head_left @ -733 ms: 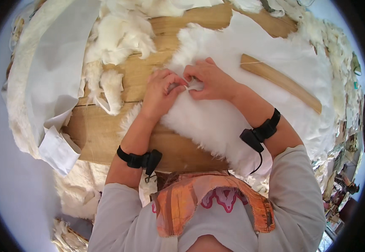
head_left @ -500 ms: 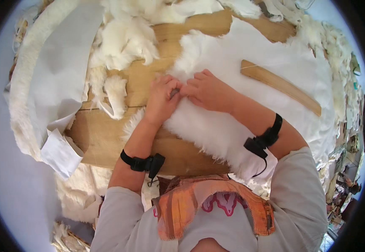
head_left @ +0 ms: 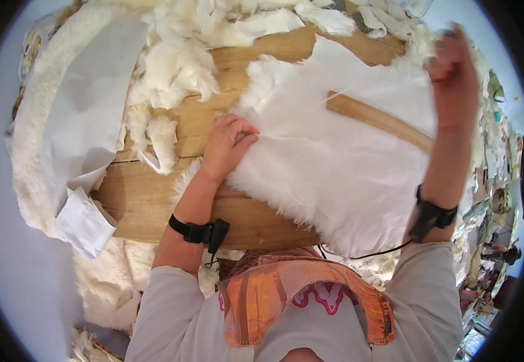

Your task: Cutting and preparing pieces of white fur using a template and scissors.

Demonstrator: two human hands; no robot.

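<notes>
A white sheepskin (head_left: 340, 157) lies skin side up, with long fur sticking out along its left and near edges. My left hand (head_left: 232, 142) pinches the left edge of this sheepskin between thumb and fingers. Far out at the upper right, my right hand (head_left: 450, 60) is raised, its fingers curled together and blurred by motion. Whatever it holds is too small or smeared to make out. A curved wooden stick (head_left: 377, 117) rests on the skin, its right end hidden behind my right forearm.
Under the skin is a wooden board (head_left: 153, 205). Cream fur pieces (head_left: 177, 69) heap along its far side, and a small fur scrap (head_left: 162, 142) lies left of my hand. A large folded sheepskin (head_left: 93, 84) hangs at the left. More scraps pile up on the right.
My right hand has swung away from my left hand, far up and to the right. The left hand keeps its pinch on the sheepskin edge.
</notes>
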